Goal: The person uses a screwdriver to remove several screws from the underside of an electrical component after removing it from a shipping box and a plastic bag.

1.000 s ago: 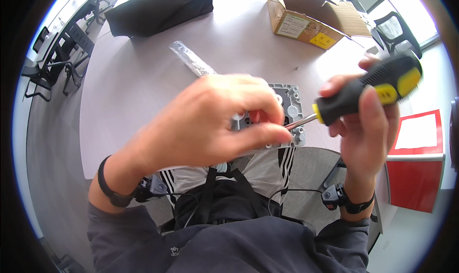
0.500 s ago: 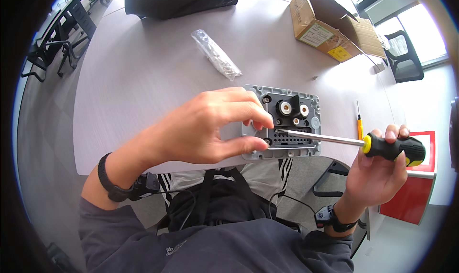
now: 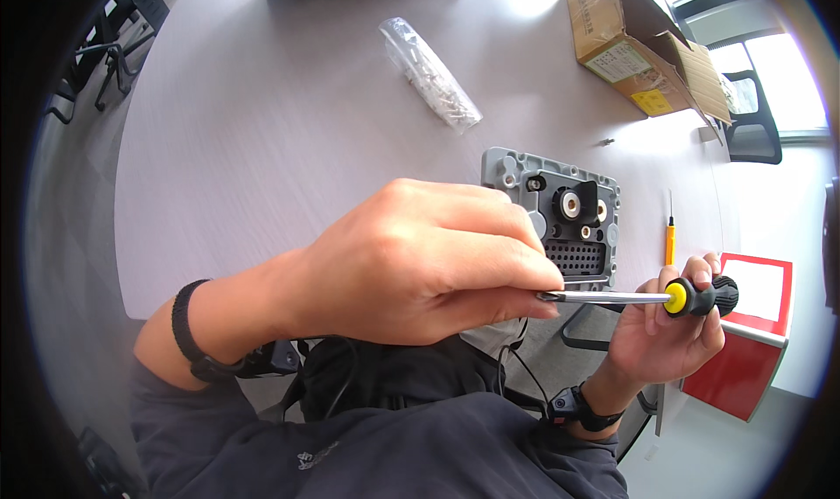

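Observation:
My right hand (image 3: 669, 328) is wrapped round the black and yellow handle of a screwdriver (image 3: 612, 298), held level with its shaft to the left. At the dark tip of that shaft, the thumb and fingers of my left hand (image 3: 429, 267) are pinched together. Whether a small part is also between those fingers is hidden. Just beyond the hands a grey metal housing (image 3: 549, 165) lies on the table, its near left part covered by my left hand. It carries a black insert (image 3: 544, 200) with round metal terminals and a block of small holes.
A clear plastic bag of small parts (image 3: 433, 79) lies on the table (image 3: 262, 105) beyond the housing. An open cardboard box (image 3: 612, 35) stands at the far right. Toward the right edge are a yellow-handled thin screwdriver (image 3: 670, 237), a small metal piece (image 3: 608, 141) and a red box (image 3: 739, 368).
Both hands and the screwdriver have come away from the housing toward me. My left fingers, apart before, have closed at the screwdriver's tip. The whole view has shifted.

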Tool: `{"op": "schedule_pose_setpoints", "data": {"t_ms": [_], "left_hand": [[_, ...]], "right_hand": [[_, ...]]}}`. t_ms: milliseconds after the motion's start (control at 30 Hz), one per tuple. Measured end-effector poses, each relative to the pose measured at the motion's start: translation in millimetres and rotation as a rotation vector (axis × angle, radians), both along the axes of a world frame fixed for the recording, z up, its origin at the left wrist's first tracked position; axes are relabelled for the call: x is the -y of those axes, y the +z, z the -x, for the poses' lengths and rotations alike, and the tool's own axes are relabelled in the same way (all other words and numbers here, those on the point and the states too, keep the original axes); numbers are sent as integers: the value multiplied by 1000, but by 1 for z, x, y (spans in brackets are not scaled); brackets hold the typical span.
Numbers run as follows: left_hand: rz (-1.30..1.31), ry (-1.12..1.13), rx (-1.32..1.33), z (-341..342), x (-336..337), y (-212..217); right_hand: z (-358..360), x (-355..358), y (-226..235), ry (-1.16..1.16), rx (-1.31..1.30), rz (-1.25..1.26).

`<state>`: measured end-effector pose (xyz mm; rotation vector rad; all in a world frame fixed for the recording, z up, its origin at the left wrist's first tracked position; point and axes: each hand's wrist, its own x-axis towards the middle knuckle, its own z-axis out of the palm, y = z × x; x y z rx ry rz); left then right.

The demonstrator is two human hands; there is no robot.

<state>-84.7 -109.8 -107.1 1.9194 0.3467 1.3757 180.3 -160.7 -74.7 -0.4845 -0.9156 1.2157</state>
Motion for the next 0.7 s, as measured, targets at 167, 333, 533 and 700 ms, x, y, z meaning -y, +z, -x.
{"op": "schedule_pose_setpoints", "data": {"t_ms": [167,333,533,700], "left_hand": [[18,-23,25,1,0,0],[39,-25,9,1,-1,0],[362,-261,85,4,-4,-1],[354,-332,47,6,-6,0]], "right_hand": [[0,-5,-4,21,3,-13],[-1,-6,-4,17,9,-17],[-2,-5,-2,30,16,-39],[1,-8,-7,19,-126,204]]}}
